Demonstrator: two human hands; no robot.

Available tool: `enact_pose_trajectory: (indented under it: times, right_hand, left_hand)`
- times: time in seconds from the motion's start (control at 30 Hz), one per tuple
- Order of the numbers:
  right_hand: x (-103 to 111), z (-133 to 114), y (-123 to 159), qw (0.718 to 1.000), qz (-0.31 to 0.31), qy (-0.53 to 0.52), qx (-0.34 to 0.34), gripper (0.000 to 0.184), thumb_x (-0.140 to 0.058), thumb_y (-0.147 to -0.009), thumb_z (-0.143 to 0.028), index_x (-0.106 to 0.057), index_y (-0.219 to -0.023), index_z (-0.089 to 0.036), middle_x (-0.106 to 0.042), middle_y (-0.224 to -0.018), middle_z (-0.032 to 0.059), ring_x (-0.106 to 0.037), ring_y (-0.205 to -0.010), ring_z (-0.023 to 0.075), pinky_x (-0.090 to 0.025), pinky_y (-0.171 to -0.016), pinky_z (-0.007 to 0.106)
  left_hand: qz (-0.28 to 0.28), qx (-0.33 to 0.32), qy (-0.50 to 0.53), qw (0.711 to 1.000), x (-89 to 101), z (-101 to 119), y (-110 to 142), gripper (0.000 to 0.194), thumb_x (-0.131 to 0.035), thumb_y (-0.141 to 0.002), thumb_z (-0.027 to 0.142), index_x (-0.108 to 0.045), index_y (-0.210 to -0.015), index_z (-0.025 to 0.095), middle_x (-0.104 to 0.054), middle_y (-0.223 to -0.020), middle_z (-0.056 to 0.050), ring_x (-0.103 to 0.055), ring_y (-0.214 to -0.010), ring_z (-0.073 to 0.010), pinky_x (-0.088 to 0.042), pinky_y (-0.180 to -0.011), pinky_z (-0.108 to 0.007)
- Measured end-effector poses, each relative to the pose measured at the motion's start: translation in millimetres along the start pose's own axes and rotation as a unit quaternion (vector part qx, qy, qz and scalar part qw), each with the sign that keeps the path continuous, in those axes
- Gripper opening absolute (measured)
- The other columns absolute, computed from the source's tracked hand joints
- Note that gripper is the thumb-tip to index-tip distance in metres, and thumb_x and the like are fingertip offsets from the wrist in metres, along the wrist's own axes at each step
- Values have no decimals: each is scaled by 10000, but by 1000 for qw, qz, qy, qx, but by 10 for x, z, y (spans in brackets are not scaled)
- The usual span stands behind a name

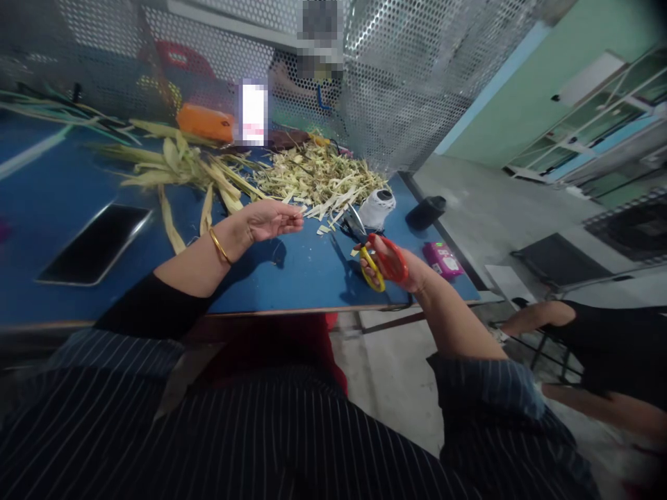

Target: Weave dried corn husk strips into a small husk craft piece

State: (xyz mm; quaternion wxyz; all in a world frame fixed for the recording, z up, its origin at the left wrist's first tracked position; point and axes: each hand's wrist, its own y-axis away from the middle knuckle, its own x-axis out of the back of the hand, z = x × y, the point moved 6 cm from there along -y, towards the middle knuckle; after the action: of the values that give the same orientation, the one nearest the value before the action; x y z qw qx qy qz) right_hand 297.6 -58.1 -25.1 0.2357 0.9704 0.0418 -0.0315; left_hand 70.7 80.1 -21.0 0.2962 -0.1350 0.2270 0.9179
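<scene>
Half curled, the left hand (272,220) — whether pinching anything, I cannot tell; the right hand (413,269) grips scissors (400,264).

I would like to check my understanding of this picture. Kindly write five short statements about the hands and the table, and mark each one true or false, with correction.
1. The right hand holds the scissors. True.
2. Both handles of the scissors are yellow. False: there is one yellow handle and one red handle.
3. The white spool stands beside the pile of pale strips. True.
4. The gold bangle is on the right wrist. False: the gold bangle circles the left wrist.
5. The dark flat panel lies on the blue table, to the left of the left hand. True.
</scene>
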Motion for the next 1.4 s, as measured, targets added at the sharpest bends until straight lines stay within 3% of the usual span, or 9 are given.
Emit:
enact_pose_trajectory:
  times: [0.27,0.7,0.87,0.97,1.1,1.17,1.23,1.33,1.4]
  right_hand:
    - [-106,-83,-228,999,5,32,-25,412,-521,-871,-605,-565,-937,-200,-506,-685,-11,-442,-512,98,-329,-434,233]
    - [-100,-113,-268,999,34,41,13,509,-538,-816,-690,-605,-883,-191,-530,-643,0,-438,-463,96,-357,-400,242]
    - [-91,-165,-419,983,82,154,65,472,-579,-799,-672,-557,-854,-204,-484,-581,-38,-402,-398,88,-344,-390,247]
    - [-122,-168,-364,932,126,331,74,456,-612,-781,-649,-582,-824,-195,-551,-595,-8,-476,-449,117,-349,-450,256]
    - [-314,-165,-172,716,209,658,100,378,-539,-861,-512,-641,-982,-169,-702,-816,120,-649,-739,237,-395,-608,291]
    - [-437,-133,-88,650,205,726,97,373,-529,-867,-475,-632,-1050,-166,-709,-894,154,-666,-791,271,-407,-633,313]
    - [-515,-153,-31,627,177,752,97,398,-538,-856,-519,-643,-1025,-175,-695,-948,167,-665,-788,281,-417,-638,332]
    - [-401,-400,-41,646,193,732,100,533,-504,-829,-671,-660,-922,-170,-663,-961,175,-648,-797,291,-439,-655,361]
    - [-122,-735,-80,651,340,667,127,671,-427,-829,-745,-637,-1009,-133,-634,-1012,206,-636,-869,313,-459,-710,399]
  left_hand:
    - [-3,5,-3,1000,-51,29,76,164,-589,-845,47,-640,-693,77,-637,-650,-53,-619,-622,-99,-545,-712,-233]
    - [-12,5,5,1000,-41,-4,31,115,-634,-830,89,-674,-723,76,-656,-668,-65,-639,-617,-106,-552,-680,-219]
    - [-10,7,-5,1000,-65,18,74,113,-641,-811,58,-658,-700,70,-643,-655,-55,-629,-599,-103,-556,-670,-227]
    - [-17,10,-1,1000,-55,29,72,114,-642,-816,60,-657,-704,73,-645,-661,-58,-631,-601,-101,-550,-676,-220]
    - [-28,-1,-11,1000,-38,51,61,148,-605,-845,71,-661,-708,67,-640,-659,-56,-633,-608,-103,-549,-703,-234]
    - [-19,-8,-27,999,-43,62,69,157,-607,-847,81,-657,-698,71,-639,-656,-58,-630,-610,-107,-549,-704,-244]
    - [-9,-12,-43,999,-66,68,86,145,-613,-843,83,-653,-703,74,-641,-662,-61,-626,-609,-110,-546,-691,-246]
    - [2,-11,-61,998,-115,58,110,127,-612,-836,69,-644,-713,73,-632,-663,-62,-615,-594,-108,-539,-659,-244]
    - [3,-9,-65,998,-141,45,118,100,-626,-819,56,-638,-721,76,-626,-659,-56,-605,-585,-104,-538,-655,-246]
